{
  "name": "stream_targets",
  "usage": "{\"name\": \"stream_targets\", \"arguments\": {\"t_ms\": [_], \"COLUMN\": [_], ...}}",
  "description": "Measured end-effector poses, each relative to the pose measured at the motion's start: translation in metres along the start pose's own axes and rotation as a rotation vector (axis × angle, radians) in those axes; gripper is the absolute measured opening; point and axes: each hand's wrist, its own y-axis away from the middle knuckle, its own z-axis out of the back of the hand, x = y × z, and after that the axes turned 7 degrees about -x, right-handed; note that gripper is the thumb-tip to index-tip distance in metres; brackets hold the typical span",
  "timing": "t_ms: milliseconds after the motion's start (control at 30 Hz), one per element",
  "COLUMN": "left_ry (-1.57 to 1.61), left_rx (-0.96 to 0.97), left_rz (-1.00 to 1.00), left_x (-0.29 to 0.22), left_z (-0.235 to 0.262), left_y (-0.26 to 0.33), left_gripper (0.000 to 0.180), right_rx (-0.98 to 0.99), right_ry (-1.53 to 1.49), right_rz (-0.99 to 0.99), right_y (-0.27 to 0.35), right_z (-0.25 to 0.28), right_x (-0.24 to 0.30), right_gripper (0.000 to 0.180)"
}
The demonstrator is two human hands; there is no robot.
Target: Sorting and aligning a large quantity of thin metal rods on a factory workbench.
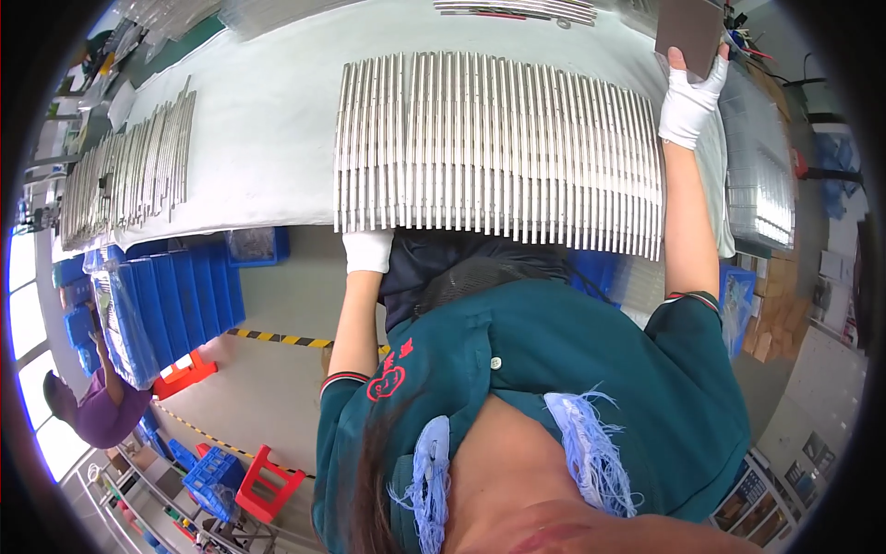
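A wide row of slim silvery metal rods point(498, 148) lies side by side on the pale table cover, their near ends reaching the table edge. My left hand point(369, 251), in a white glove, is at the near ends of the leftmost rods; its fingers are hidden there. Beyond the row's far right corner, my right hand point(692, 106) is closed on a flat grey-brown rectangular block point(689, 35). Its glove is white too, with bare fingertips showing on the block.
More rods point(134, 171) lie at the table's left. Another bundle point(517, 9) is at the far edge. Clear plastic trays point(761, 157) are stacked on the right. Blue crates point(175, 300) stand below the table at left, near a person in purple point(111, 411) and a red stool point(268, 485).
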Motion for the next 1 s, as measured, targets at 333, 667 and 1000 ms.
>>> {"name": "stream_targets", "arguments": {"t_ms": [333, 667, 1000], "left_ry": [0.768, 0.758, 0.141], "left_rx": [0.334, -0.140, -0.193], "left_rz": [0.429, 0.118, 0.001], "left_x": [-0.032, -0.021, -0.033], "left_z": [0.066, 0.182, 0.125], "left_y": [0.044, -0.053, -0.121], "left_gripper": [0.037, 0.030, 0.034], "right_rx": [0.176, 0.185, 0.209], "right_ry": [-0.139, -0.064, -0.063], "right_rz": [-0.057, -0.025, -0.094], "right_y": [0.020, 0.023, 0.023], "right_z": [-0.012, -0.015, -0.014], "right_x": [0.018, 0.027, 0.028], "right_gripper": [0.077, 0.075, 0.076]}}
